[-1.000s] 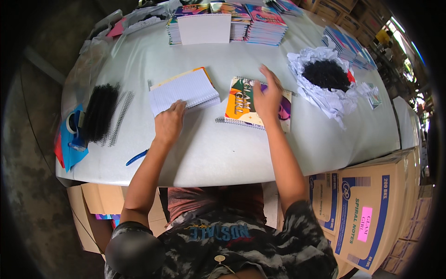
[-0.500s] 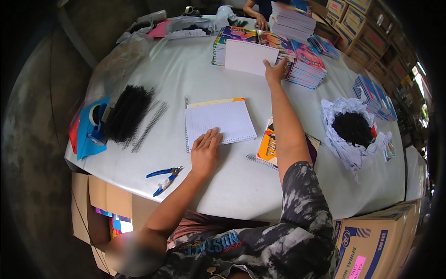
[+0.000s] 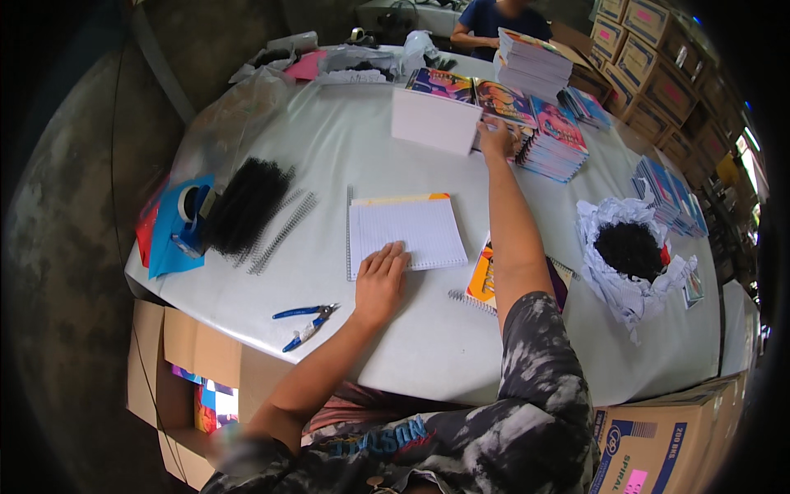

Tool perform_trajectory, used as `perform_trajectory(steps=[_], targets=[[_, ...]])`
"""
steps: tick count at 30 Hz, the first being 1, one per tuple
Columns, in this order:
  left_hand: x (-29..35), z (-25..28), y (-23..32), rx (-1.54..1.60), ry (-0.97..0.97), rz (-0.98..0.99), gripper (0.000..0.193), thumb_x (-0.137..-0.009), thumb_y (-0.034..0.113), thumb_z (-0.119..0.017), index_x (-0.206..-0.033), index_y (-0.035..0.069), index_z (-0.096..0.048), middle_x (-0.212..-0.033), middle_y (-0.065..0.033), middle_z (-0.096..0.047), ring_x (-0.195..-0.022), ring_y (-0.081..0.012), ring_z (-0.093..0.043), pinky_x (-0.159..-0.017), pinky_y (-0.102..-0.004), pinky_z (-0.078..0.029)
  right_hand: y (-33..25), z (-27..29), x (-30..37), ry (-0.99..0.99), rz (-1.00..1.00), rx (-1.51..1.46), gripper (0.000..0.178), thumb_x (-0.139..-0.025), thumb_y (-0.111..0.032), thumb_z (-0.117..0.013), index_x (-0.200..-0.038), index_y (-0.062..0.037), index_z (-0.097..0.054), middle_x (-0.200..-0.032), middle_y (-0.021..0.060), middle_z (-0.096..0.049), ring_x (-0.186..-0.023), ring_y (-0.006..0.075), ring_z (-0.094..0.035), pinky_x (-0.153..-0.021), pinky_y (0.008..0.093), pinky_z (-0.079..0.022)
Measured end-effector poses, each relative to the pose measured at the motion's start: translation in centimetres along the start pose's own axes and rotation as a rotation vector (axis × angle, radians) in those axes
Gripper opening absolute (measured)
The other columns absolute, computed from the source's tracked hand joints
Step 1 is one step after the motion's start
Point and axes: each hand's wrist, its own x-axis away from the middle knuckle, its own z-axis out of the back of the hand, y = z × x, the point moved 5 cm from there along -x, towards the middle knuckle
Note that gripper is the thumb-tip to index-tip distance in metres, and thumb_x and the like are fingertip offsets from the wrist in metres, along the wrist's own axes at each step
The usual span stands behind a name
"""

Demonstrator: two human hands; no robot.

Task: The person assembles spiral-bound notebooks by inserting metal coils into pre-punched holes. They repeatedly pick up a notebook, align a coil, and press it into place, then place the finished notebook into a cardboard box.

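An open lined notebook (image 3: pixel 411 230) lies mid-table, with a loose wire coil (image 3: pixel 350 235) along its left edge. My left hand (image 3: pixel 383 278) rests on its lower part, fingers stretched out. Across the table, my right hand (image 3: pixel 496 138) is closed on the right edge of a notebook with a plain white face (image 3: pixel 436 123), standing upright against the stacks of colourful notebooks (image 3: pixel 559 136). Some of those fingers are hidden. Under my right forearm lies an orange-covered spiral notebook (image 3: pixel 480 280), partly covered by the arm.
Blue-handled cutters (image 3: pixel 304 321) lie near the front edge. Left are black wire coils (image 3: pixel 249 206) and a tape dispenser (image 3: pixel 191 222). Crumpled paper (image 3: pixel 605 280) holds a black tangle at the right. Cartons (image 3: pixel 646 445) flank the table; another person (image 3: pixel 494 25) is beyond it.
The whole view has shifted, so the table's things appear further right and lower. My right hand keeps its grip on the white-faced notebook, which has turned slightly. The other person's hand has drawn out of sight.
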Motion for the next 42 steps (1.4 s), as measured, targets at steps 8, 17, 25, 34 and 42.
perform_trajectory(steps=[8, 17, 25, 34, 42], targets=[[0.6, -0.1, -0.5, -0.019, -0.010, -0.013, 0.027, -0.073, 0.005, -0.060, -0.101, 0.006, -0.057, -0.116, -0.0113, -0.057, -0.112, -0.0247, -0.051, -0.091, -0.0377, -0.038, -1.7, -0.9, 4.9, -0.340, 0.388, -0.459, 0.035, -0.074, -0.015, -0.066, -0.103, -0.0010, -0.054, -0.103, 0.0124, -0.061, -0.099, 0.0261, -0.057, -0.086, 0.0345, -0.042], [0.4, 0.5, -0.4, 0.020, -0.036, -0.002, 0.028, -0.071, 0.006, -0.060, -0.099, 0.006, -0.057, -0.117, -0.0121, -0.056, -0.110, -0.0260, -0.051, -0.091, -0.0379, -0.038, -0.9, -6.0, 5.6, -0.483, -0.096, -0.549, 0.053, -0.072, -0.017, -0.070, -0.115, 0.0061, -0.049, -0.113, 0.0213, -0.056, -0.102, 0.0288, -0.055, -0.087, 0.0351, -0.042], [-0.3, 0.8, 0.0, 0.145, -0.059, 0.059, 0.034, -0.065, 0.004, -0.063, -0.098, 0.007, -0.057, -0.117, -0.0072, -0.056, -0.110, -0.0217, -0.050, -0.088, -0.0357, -0.036, -0.4, -6.2, 5.5, -0.436, 0.001, -0.601, 0.019, -0.078, -0.012, -0.065, -0.092, -0.0003, -0.061, -0.085, 0.0077, -0.064, -0.078, 0.0157, -0.059, -0.075, 0.0267, -0.044], [-1.0, 5.1, -0.3, -0.093, 0.431, -0.012, 0.025, -0.067, 0.017, -0.072, -0.089, 0.022, -0.063, -0.125, -0.0057, -0.050, -0.113, -0.0260, -0.045, -0.097, -0.0458, -0.020, -5.4, 15.7, 19.6, -1.208, 0.643, -0.270, 0.021, -0.072, 0.001, -0.059, -0.093, 0.0007, -0.059, -0.093, 0.0071, -0.061, -0.089, 0.0129, -0.056, -0.085, 0.0264, -0.044], [-2.9, 15.8, 6.7, 0.125, 0.284, -0.394, 0.048, -0.064, 0.012, -0.077, -0.105, 0.010, -0.052, -0.097, -0.0053, -0.059, -0.086, -0.0188, -0.055, -0.078, -0.0305, -0.036, -3.5, 28.8, 28.1, -0.665, 0.211, -0.901, 0.041, -0.074, -0.012, -0.073, -0.108, 0.0041, -0.056, -0.104, 0.0083, -0.060, -0.095, 0.0108, -0.054, -0.085, 0.0268, -0.042]])
